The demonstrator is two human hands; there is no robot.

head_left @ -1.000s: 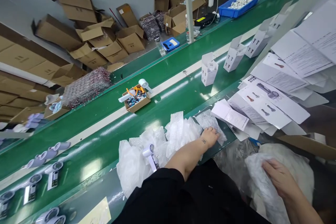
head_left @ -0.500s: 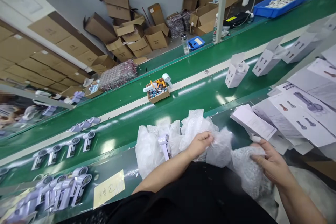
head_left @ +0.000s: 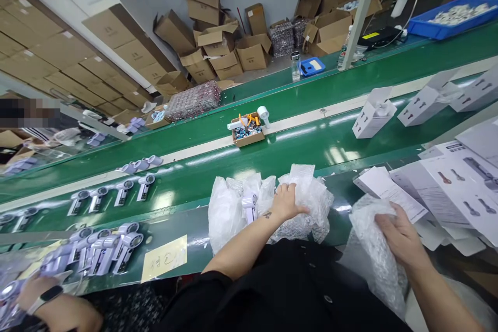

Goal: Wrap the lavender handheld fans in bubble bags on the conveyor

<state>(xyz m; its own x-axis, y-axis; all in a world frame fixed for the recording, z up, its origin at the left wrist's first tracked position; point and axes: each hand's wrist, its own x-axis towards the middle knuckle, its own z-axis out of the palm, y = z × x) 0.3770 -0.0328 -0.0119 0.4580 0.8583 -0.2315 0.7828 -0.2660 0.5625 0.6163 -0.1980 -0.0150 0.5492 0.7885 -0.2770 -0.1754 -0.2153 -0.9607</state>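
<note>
Green conveyor belting ran across the view from lower left to upper right, with a narrow green surface (head_left: 187,228) along its near side and a heap of flattened and open cardboard boxes (head_left: 218,41) against the far wall. At the near edge of that surface, about midway along it, lay a pile of bubble-wrap bags (head_left: 307,202), and the left hand (head_left: 286,202) rested on top of it, palm down with the fingers curled loosely into the wrap, pressing rather than clamping. A small white handheld fan (head_left: 249,205) stood out of the pile just left of that hand, its round head up and its handle running down toward the near edge, so its long axis lay roughly across the surface. The right hand (head_left: 400,238) was closed on a separate bubble-wrap bag (head_left: 375,254) off the near right corner, thumb on top and fingers under; the bag hung limp with its long axis slanting from upper left down to lower right, and which end was the mouth could not be told. Such wrap looked very light, soft and crushable, a little slick, and likely best pinched at an edge or the mouth, since it would sag if held in the middle. Rows of more fans (head_left: 112,197) lay on the belt to the left, white cartons (head_left: 373,114) stood on it to the right, and printed leaflets (head_left: 451,187) were stacked at the right end. Another person's hand with a wristband (head_left: 42,298) showed at the lower left corner.
</note>
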